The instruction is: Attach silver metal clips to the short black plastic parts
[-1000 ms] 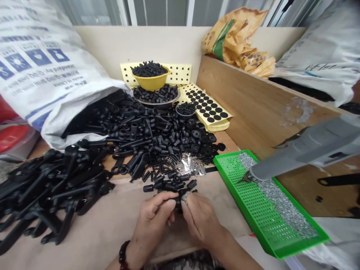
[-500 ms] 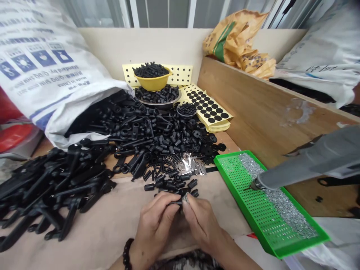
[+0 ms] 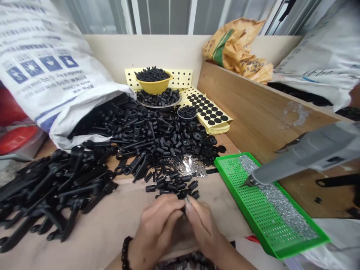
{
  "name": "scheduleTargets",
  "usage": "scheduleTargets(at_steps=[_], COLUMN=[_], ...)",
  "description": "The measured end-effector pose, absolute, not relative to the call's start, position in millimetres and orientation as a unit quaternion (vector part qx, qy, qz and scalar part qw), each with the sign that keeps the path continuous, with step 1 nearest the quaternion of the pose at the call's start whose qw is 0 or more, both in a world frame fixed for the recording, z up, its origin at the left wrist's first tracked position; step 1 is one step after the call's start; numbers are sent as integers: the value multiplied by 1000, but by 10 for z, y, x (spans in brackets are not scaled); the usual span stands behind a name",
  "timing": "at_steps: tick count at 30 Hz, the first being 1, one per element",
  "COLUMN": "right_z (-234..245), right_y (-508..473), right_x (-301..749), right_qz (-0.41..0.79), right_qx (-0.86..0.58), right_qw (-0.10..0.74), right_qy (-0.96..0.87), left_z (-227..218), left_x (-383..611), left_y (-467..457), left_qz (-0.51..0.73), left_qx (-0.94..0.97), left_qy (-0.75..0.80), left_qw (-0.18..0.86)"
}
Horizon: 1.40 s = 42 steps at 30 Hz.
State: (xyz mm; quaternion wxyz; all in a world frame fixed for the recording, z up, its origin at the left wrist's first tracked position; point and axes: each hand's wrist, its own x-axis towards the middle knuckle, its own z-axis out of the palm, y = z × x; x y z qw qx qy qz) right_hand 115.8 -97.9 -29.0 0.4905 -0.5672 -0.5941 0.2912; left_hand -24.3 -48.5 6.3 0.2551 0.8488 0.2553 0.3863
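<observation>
Left hand [image 3: 157,227] has edged closer to right hand [image 3: 204,227], covering more of the part | one green tray [image 3: 239,200], lower right | one yellow bowl [image 3: 155,88], upper centre | both hands curled nearly closed, pinching | one small black part [image 3: 184,210], lower centre, mostly hidden; long axis and direction unclear

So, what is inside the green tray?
Small silvery pieces, mostly along its right side. The grey tool blocks part of the tray; what lies beneath the pieces is hidden.

Grey window panes [image 3: 157,17] in pale frames rise behind a cream back panel [image 3: 112,50]; a wooden partition board [image 3: 239,95] runs along the beige-covered tabletop [image 3: 112,228] in soft light.
</observation>
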Motion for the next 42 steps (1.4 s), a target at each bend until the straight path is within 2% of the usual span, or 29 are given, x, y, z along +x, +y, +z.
scheduleTargets(at_steps=[4, 8, 12, 20, 26, 31, 34, 38, 42], right_z=[-187, -154, -169, -201, -218, -161, -135, -162, -237], right_y=[-932, -886, -863, -852, -865, -931, -958, -949, -919], right_x=[1210, 1219, 1238, 1299, 1295, 1273, 1268, 1261, 1258], right_qz=[199, 215, 229, 222, 148, 287, 312, 272, 173], right_qx=[-538, -534, -521, -486, -489, -521, -534, -536, -512], right_qw=[455, 456, 467, 430, 444, 438, 441, 438, 436], right_qy=[-681, -678, -677, -728, -736, -675, -651, -668, -720], left_z=[94, 95, 104, 51, 20, 52, 77, 65, 34], left_x=[-228, -242, -255, -230, -220, -222, -237, -248, -221], left_y=[-455, -449, -441, -421, -454, -484, -499, -517, -541], left_qz=[372, 360, 328, 337, 342, 345, 337, 338, 339], left_qx=[803, 748, 644, 475, 467, 522, 563, 608, 551], left_qy=[298, 363, 418, 429, 421, 423, 422, 419, 418], left_qw=[358, 424, 551, 691, 698, 655, 625, 583, 638])
